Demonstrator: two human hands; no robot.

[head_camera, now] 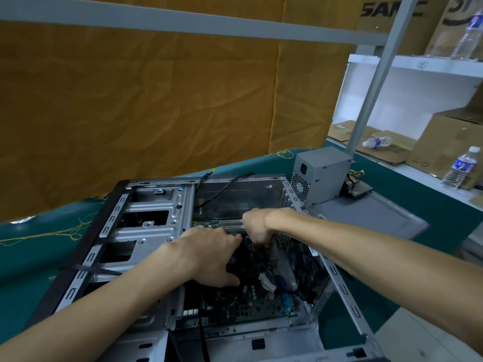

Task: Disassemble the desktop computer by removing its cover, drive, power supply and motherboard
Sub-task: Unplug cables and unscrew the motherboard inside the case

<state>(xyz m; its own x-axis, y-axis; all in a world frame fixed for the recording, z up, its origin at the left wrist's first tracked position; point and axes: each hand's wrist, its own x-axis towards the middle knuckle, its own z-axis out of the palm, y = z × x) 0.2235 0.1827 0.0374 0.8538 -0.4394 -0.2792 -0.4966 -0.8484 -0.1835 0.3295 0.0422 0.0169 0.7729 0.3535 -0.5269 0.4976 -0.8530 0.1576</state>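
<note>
Head view, nearest first: the case (146,231) lies open on its side on the green table (31,257), cover off, with the motherboard (235,309) still flat on its floor. The left hand (211,259) rests inside, fingers spread over a dark part of the board. The right hand (254,228) is curled, pinching something small just above the board (what it is I cannot tell).

A board like this is likely light but stiff and fragile; it should be taken by its bare edges, not by sockets or chips. Loose cables (303,291) at its right side and the drive cage (154,205) at its left would probably hinder lifting it out.

Farther back, the power supply (318,173) already stands outside on a grey panel (371,218). Beyond are water bottles (461,168) and cardboard boxes (449,142).
</note>
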